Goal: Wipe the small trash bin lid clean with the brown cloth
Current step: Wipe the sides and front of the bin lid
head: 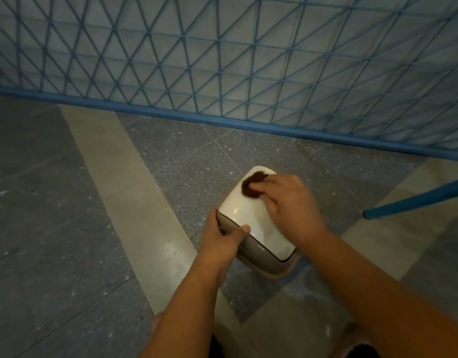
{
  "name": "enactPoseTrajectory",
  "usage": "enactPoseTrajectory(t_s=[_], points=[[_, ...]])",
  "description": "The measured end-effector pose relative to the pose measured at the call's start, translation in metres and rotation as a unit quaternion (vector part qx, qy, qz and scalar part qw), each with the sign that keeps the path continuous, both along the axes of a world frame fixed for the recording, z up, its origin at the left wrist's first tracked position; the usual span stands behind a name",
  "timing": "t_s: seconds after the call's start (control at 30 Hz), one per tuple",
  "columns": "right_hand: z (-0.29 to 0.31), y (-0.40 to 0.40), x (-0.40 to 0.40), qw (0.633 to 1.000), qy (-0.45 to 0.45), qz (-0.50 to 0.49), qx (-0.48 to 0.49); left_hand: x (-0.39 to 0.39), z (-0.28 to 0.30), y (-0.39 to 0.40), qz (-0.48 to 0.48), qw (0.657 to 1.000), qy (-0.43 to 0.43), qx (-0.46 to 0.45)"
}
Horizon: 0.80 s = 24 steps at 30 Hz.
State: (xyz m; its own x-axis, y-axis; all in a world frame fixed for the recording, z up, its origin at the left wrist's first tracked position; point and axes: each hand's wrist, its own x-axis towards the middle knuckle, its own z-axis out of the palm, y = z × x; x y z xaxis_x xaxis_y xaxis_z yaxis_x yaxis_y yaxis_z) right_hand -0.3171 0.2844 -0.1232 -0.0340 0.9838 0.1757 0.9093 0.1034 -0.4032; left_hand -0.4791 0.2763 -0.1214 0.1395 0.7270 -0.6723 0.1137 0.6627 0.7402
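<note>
We are looking down at a small trash bin with a glossy cream plastic lid point(251, 215) and grey-brown body, sitting on the speckled grey tiled floor point(67, 202) near a blue metal mesh fence point(222, 60). Our left hand point(222, 239) is gripping the bin's near-left edge, thumb lying across the lid. Our right hand point(290, 200) is pressing a bunched brown cloth point(253, 186) onto the lid's far end, fingers curled over it. A blue metal bar point(414, 202) is showing at the right.
</note>
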Motion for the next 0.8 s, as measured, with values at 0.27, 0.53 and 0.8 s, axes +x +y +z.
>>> enactPoseTrajectory(t_s=[0.27,0.53,0.8], points=[[-0.006,0.021,0.008,0.998,0.036,-0.047,0.002,0.003,0.007,0.002,0.0,1.0,0.019,-0.006],[-0.002,0.009,0.048,0.912,0.285,-0.264,-0.133,0.0,-0.001,0.01,0.102,0.993,0.054,-0.024],[-0.009,-0.067,0.029,0.86,0.38,-0.322,-0.113,-0.003,-0.01,0.014,0.167,0.98,0.093,0.05]])
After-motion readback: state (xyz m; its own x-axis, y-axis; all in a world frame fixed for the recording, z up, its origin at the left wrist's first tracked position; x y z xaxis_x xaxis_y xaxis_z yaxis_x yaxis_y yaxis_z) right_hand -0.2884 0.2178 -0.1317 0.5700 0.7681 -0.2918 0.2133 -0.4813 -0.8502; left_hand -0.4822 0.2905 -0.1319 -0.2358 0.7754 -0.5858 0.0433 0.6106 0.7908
